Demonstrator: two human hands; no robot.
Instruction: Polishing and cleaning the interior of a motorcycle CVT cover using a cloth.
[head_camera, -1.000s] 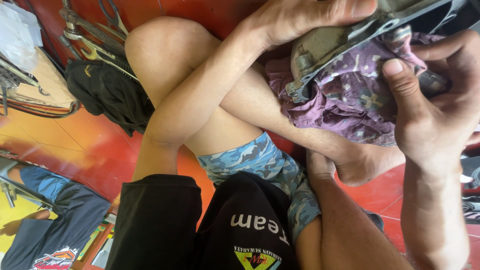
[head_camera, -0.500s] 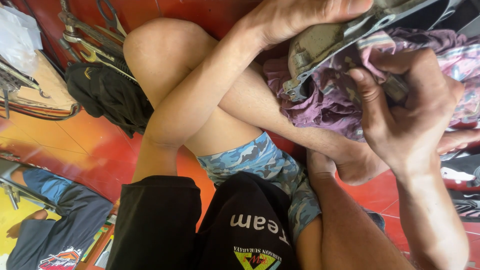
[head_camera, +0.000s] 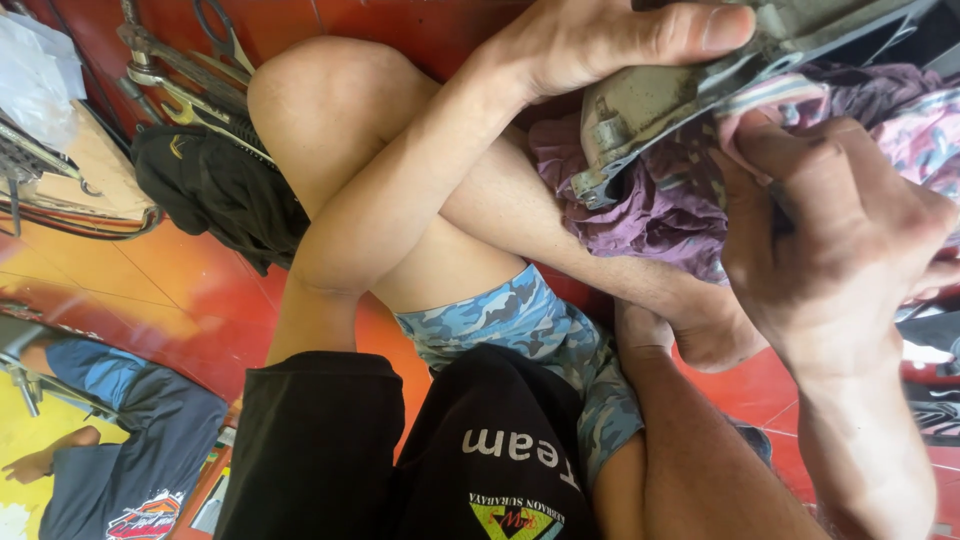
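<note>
My left hand (head_camera: 600, 45) reaches across my raised knee and grips the top of a grey, dirty metal engine part (head_camera: 650, 110), thumb laid along its upper edge. A crumpled purple patterned cloth (head_camera: 640, 215) hangs under and around the part. My right hand (head_camera: 840, 240) is closed on this cloth, its fingertips pressing the fabric against the part's lower rim. I sit cross-legged on a red floor (head_camera: 180, 290), in blue camouflage shorts and a black shirt.
Several wrenches and pliers (head_camera: 170, 80) lie at the upper left beside a black bag (head_camera: 215, 190) and a piece of cardboard (head_camera: 80, 170). Another person in a blue shirt (head_camera: 110, 470) is at the lower left. Dark machine parts show at the right edge.
My right hand has turned from an open-palm grip beside the cloth to knuckles-up, and moved left with the cloth onto the part's rim. My left hand keeps its hold.
</note>
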